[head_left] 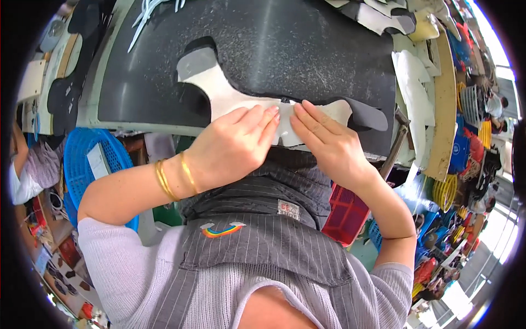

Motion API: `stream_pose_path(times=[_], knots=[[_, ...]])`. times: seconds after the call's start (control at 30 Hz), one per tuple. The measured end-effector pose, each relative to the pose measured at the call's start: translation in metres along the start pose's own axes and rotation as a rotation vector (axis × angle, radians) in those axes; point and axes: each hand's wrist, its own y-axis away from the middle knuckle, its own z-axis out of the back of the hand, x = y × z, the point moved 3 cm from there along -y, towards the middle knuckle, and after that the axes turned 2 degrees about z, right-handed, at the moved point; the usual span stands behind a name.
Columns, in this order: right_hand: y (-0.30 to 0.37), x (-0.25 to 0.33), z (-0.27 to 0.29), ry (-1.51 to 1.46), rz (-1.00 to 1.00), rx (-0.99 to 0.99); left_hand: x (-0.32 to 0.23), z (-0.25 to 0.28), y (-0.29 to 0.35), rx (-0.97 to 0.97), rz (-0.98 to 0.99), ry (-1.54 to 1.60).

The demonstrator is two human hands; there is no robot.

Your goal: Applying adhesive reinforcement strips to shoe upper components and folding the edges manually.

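Observation:
A flat cut piece, like a shoe upper (219,90), lies along the near edge of the black worktop (153,93). Its middle is white, and its two ends are grey and black. My left hand (233,142) presses its stretched fingers down on the white middle. From the other side, my right hand (331,145) rests its fingers flat on the same piece. Between both sets of fingertips runs a lighter strip (286,125) with a small dark notch at its top. Under my palms the piece is hidden.
White strips (143,19) hang at the worktop's far left. More cut pieces (378,16) are heaped at the far right, above white sheets (413,98). A blue basket (76,170) stands at left, a red basket (345,214) below my right forearm. People work at the sides.

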Motion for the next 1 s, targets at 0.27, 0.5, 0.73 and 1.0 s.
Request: stream_pose_path(times=[0.27, 0.5, 0.73, 1.0], knots=[[-0.105, -0.039, 0.056, -0.576, -0.212, 0.172, -0.010, -0.007, 0.003, 0.121, 0.098, 0.098], [-0.275, -0.124, -0.033, 0.304, 0.072, -0.193, 0.060, 0.038, -0.012, 0.189, 0.354, 1.019], [-0.213, -0.061, 0.047, -0.462, -0.188, 0.099, 0.246, -0.018, 0.020, -0.185, 0.651, -0.060], [-0.066, -0.064, 0.085, -1.693, -0.219, -0.775, 0.153, 0.054, -0.024, -0.362, 0.248, 0.294]])
